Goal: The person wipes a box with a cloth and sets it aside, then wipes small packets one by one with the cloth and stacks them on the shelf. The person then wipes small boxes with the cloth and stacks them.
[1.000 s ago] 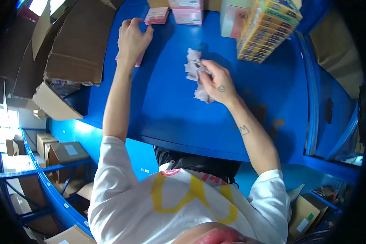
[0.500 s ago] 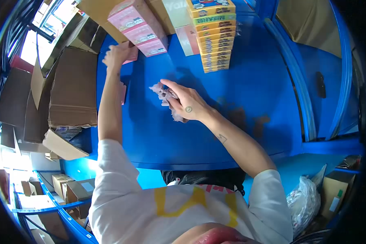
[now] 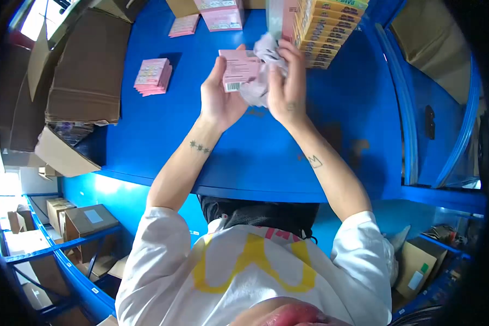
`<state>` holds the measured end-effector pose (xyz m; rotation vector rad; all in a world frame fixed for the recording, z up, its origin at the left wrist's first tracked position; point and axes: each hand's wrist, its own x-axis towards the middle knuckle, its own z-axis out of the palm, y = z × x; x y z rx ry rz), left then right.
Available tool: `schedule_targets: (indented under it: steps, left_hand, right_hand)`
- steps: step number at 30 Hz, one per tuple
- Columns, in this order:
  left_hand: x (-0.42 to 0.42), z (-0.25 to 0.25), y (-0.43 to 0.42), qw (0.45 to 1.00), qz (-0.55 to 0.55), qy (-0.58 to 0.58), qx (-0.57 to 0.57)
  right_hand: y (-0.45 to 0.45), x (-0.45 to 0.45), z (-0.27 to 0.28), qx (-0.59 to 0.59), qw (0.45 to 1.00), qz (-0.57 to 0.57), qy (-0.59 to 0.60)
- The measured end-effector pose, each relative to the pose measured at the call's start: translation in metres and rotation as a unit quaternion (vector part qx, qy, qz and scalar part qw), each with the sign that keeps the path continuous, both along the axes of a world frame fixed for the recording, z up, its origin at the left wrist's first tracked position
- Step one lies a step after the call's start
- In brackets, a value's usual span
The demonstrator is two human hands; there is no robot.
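Note:
My left hand point(image 3: 218, 100) is closed around the edge of a small flat pink box point(image 3: 240, 65), which shows printed text and a barcode. Bunched in my right hand point(image 3: 289, 89) is a crumpled pale lilac cloth point(image 3: 255, 89), pressed against the box's right side and covering part of it. Both hands are raised over the blue table point(image 3: 201, 168). To the left lies a short, uneven stack of similar pink boxes point(image 3: 151, 75). A second low pink pile point(image 3: 183, 25) lies farther back.
Larger pink cartons point(image 3: 223, 17) stand at the back, with a tall stack of yellow boxes point(image 3: 328, 35) to their right. An open cardboard box point(image 3: 87, 81) borders the table's left side. A blue metal frame point(image 3: 401, 108) runs along the right.
My left hand has come from the back-left pile to the middle, now gripping a pink box. My right hand has moved up and right, bringing the cloth against it. The view has shifted.

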<state>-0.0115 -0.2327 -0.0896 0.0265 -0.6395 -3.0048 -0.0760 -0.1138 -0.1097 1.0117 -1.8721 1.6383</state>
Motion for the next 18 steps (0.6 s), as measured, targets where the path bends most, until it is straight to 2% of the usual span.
schedule_targets:
  steps: [3, 8, 14, 18]
  left_hand:
    - [0.002, -0.004, 0.012, 1.0, -0.022, 0.019, 0.005]
    - [0.012, -0.017, -0.005, 0.997, -0.031, 0.024, 0.06]
    - [0.016, -0.01, 0.001, 0.997, -0.028, 0.052, 0.05]
    - [0.019, -0.015, -0.008, 0.988, -0.062, 0.087, 0.111]
  right_hand:
    - [-0.018, 0.006, -0.011, 0.082, 0.991, 0.006, 0.102]
    - [-0.015, 0.019, 0.001, 0.161, 0.973, 0.097, 0.137]
    - [-0.012, 0.021, 0.013, 0.143, 0.982, 0.119, 0.042]
    - [-0.012, 0.014, 0.006, 0.162, 0.972, 0.049, 0.165]
